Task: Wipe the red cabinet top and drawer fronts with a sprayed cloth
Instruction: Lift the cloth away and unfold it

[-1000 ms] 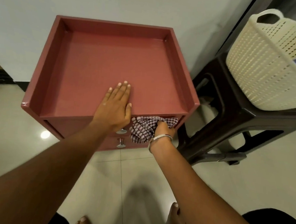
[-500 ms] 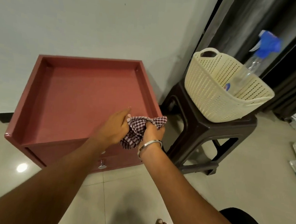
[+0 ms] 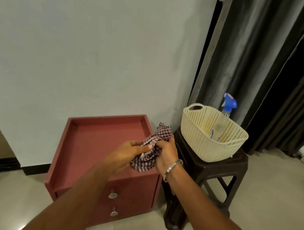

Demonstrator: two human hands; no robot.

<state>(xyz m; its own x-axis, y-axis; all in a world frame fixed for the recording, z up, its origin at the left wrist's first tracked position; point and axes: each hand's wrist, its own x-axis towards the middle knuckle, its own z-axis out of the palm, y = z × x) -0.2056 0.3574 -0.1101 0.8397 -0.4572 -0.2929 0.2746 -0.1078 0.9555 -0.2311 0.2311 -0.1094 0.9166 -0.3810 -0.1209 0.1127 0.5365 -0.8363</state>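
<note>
Head view — checked cloth, crumpled, above red cabinet

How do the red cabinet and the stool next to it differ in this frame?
The cabinet is red and boxy with closed sides and two drawer knobs; the stool is dark brown with open legs. The cabinet's tray-like top is bare, while the stool carries a cream basket holding a spray bottle. Both stand on the tiled floor by the wall.
</note>
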